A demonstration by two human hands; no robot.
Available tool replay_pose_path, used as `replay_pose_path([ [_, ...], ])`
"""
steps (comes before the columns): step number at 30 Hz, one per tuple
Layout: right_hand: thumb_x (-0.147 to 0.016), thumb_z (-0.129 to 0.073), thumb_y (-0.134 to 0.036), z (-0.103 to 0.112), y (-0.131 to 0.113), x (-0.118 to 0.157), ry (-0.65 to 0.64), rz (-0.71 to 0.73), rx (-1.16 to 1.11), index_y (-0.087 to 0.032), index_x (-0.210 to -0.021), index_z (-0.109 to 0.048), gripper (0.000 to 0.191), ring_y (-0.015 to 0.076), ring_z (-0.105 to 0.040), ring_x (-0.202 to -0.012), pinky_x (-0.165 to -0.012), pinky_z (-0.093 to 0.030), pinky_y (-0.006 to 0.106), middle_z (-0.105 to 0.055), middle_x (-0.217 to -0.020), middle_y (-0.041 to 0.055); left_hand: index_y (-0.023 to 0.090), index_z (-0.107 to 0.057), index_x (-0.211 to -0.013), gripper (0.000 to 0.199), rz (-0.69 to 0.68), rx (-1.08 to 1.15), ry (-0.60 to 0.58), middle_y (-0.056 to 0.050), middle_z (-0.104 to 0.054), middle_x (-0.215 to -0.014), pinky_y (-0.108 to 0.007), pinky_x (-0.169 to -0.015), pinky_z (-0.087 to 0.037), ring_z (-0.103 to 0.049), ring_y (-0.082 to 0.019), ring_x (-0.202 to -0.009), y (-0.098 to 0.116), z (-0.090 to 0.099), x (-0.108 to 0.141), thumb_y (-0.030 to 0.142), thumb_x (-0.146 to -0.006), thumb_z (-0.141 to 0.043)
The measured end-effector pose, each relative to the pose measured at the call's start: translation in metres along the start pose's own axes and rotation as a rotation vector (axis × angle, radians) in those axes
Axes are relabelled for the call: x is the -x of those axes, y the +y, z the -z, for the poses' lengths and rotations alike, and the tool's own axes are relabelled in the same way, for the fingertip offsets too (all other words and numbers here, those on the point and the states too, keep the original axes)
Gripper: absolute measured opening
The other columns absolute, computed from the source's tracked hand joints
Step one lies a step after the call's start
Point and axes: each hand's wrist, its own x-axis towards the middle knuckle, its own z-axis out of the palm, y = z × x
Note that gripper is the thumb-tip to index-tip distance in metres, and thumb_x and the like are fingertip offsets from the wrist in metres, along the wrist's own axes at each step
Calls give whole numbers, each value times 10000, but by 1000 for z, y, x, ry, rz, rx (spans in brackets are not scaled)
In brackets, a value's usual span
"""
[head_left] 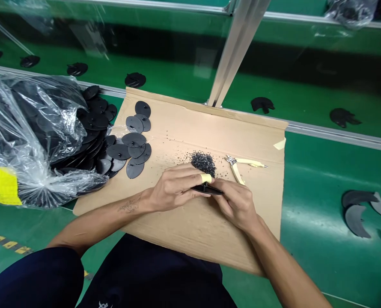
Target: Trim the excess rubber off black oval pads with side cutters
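A black plastic disc (207,189) is held nearly edge-on between both hands above the cardboard sheet (184,226). My left hand (177,186), with yellow tape round one finger, is closed on the disc's left side. On the disc's right side, my right hand (237,201) grips with bent fingers; whether it holds anything else is hidden. Just beyond the hands lies a heap of small black plastic bits (203,162). Side cutters (237,166) with pale yellow handles rest on the cardboard to the right of the heap.
Several loose black discs (134,140) lie on the cardboard's left. A clear plastic bag (33,128) of discs, with a yellow label (3,185), spills open beside them. Grey curved pieces (357,220) are at the right. A metal post (232,55) rises behind the cardboard.
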Motion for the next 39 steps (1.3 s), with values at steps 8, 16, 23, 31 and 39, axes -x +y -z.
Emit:
replay_pose_path([
  [8,-1070,-522,-152,0,-1,-1,0,4,-89,-199,-1171,-642,163,194,-722,-825,-731,-605,279,-729,-1024,79,163,-680,-1142,211,41,35,-18,-68,-745,-926,-310,-765,-595,-697,-157,-851,1,0,-2,281,-967,-678],
  [16,-1074,-581,-303,2,1,-3,20,-114,-166,-200,-1144,-698,171,219,-718,-841,-792,-628,338,-730,-985,80,151,-666,-1189,234,115,80,-20,-88,-732,-1013,-289,-793,-604,-699,-156,-931,-4,-1,3,244,-975,-660],
  [23,-1021,-667,-221,9,-3,-9,93,-41,-195,-237,-1210,-694,192,251,-682,-1037,-888,-605,407,-685,-1172,96,162,-662,-1201,246,94,7,-45,-68,-688,-961,-276,-727,-555,-638,-145,-857,-4,1,2,255,-972,-664],
  [31,-979,-611,-649,52,52,3,-78,-266,511,-204,-1315,-631,558,419,-543,-1146,-907,-519,573,-574,-1234,180,149,-688,-1084,187,130,-159,21,-54,-704,-905,-270,-716,-520,-633,-144,-827,-13,12,-3,288,-959,-690],
  [39,-1052,-474,-343,37,20,-6,-74,-238,159,-202,-1258,-573,268,271,-617,-976,-803,-522,392,-605,-1140,123,155,-706,-1097,190,167,-107,-8,-55,-712,-917,-282,-735,-538,-643,-147,-844,-13,8,3,284,-959,-691],
])
